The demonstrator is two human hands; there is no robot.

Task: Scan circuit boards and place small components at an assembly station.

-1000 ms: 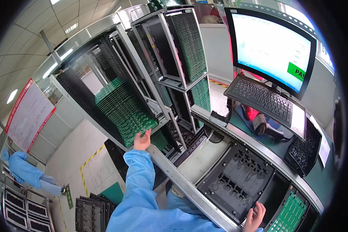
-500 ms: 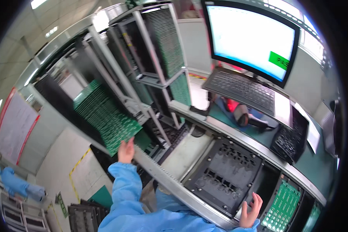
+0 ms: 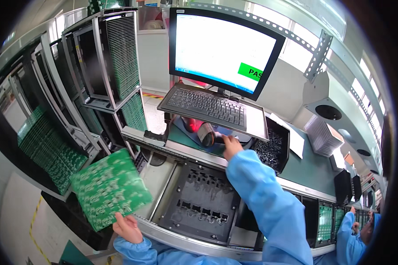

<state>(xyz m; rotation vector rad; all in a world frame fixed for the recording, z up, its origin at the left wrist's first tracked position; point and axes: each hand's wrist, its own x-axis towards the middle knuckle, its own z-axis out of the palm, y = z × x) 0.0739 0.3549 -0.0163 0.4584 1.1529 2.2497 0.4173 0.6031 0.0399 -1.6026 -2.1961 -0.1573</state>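
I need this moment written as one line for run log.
left hand: holds green circuit board by its edge; right hand: at handheld scanner, grip unclear; black fixture: between metal rails; monitor: lit

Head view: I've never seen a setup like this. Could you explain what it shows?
There is no machine arm: a person works with two bare hands. The camera sits on their head, looking down through a fisheye lens, so straight edges bend. The left hand holds a green board by its near edge. The right hand is at the scanner on the bench; whether it grips is unclear. Also on the bench is a bin of black parts. Nearer the person, a black fixture lies on the track.
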